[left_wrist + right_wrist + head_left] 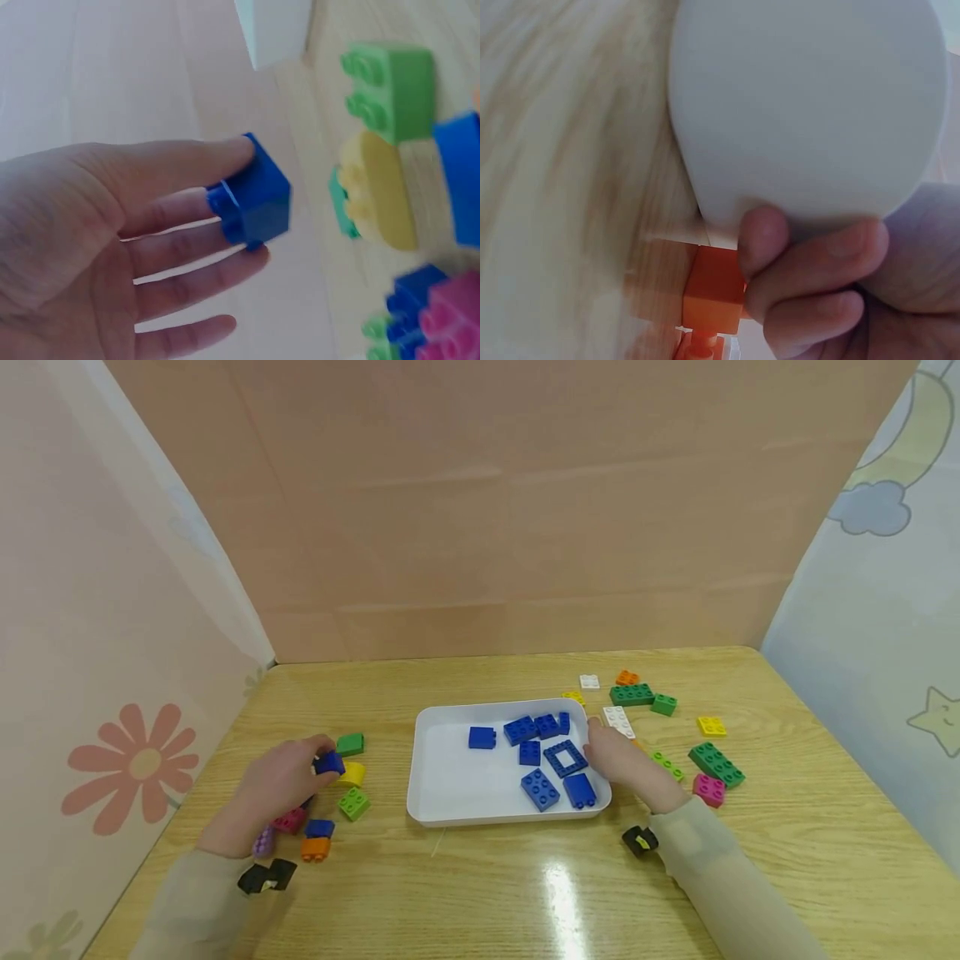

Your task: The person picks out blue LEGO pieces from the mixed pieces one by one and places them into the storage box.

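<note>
Between thumb and fingers, my left hand (pixel 279 778) pinches a small blue toy brick (pixel 259 196), its studs facing the palm in the left wrist view. It is held above loose bricks: a yellow curved one (pixel 352 774), a lime one (pixel 354 803) and a green one (pixel 350 744). My right hand (pixel 615 753) grips the right wall of a white tray (pixel 450 817), with curled fingers against the outside in the right wrist view; its thumb is hidden there. Several blue bricks (pixel 540 789) lie in the tray, along with a blue square frame piece (pixel 566 759).
Left of the tray lie another blue brick (pixel 319 828), an orange one (pixel 316 848) and a magenta one (pixel 289 821). Right of it are scattered bricks, including dark green (pixel 717 765), magenta (pixel 709 790), yellow (pixel 712 727) and white (pixel 618 722). Walls border the wooden table (pixel 495 893).
</note>
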### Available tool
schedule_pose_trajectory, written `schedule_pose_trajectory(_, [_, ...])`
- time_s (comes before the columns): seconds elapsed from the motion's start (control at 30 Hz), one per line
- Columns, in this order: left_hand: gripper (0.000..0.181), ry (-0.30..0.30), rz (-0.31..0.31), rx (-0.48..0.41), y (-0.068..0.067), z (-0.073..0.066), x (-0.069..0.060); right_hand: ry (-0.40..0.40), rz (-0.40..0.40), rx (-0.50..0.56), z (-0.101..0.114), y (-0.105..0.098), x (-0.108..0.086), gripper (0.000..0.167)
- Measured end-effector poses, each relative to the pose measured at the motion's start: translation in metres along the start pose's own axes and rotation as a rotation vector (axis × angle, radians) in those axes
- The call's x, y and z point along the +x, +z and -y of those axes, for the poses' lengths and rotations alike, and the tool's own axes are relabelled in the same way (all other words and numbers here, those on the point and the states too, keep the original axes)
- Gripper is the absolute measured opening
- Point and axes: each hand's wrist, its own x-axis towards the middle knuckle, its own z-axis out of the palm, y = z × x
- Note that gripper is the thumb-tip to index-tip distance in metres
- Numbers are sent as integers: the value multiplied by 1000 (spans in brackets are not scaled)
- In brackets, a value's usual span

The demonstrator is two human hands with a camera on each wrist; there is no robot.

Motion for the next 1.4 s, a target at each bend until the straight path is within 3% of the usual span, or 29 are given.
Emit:
schedule_pose_trajectory(0.4, [41,130,-141,-56,-23,-47,30,6,3,-11,0,0,0,48])
schedule_pose_trajectory(0.77, [42,333,-172,28,-25,-87,51,-2,-3,2,-1,0,0,47])
schedule_pose_trajectory(1.0, [42,402,-124,65,-18,-108,61,5,-1,0,-1,0,0,47])
schedule_pose_trajectory(1.4, [38,569,58,152,6,-137,82,-6,-9,-13,-1,0,-1,48])
